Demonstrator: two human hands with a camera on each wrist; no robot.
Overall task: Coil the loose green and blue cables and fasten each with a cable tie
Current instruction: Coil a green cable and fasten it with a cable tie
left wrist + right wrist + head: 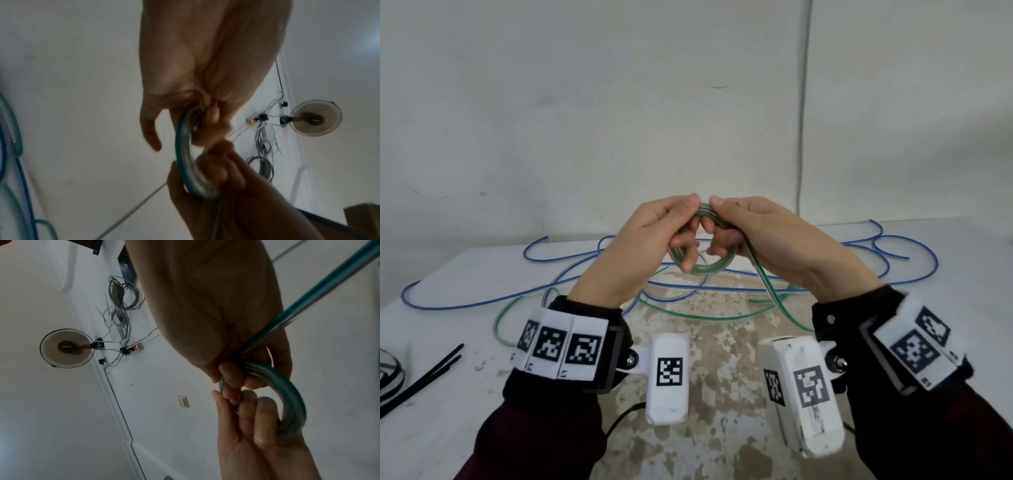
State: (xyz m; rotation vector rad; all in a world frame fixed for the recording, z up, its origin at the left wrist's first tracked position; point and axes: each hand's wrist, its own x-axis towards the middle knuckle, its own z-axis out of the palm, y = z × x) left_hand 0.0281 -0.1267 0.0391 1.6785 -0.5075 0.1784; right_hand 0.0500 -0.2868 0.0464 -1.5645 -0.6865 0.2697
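A small coil of green cable (709,267) hangs in the air above the table's middle, held between both hands. My left hand (685,233) grips its left side, thumb on top and fingers through the loop. On the right side my right hand (722,229) pinches the coil the same way. The wrist views show the coil (183,154) (292,395) as several turns packed together. The green cable's loose tail (770,287) runs from under my right hand down to the table. Behind it, the blue cable (465,305) sprawls uncoiled across the table. Black cable ties (434,368) lie at the near left.
The white table (482,267) has a worn brown patch in the middle and stands against a pale wall. A round object (387,373) shows at the far left edge, beside the ties. Loops of both cables cover the back half of the table.
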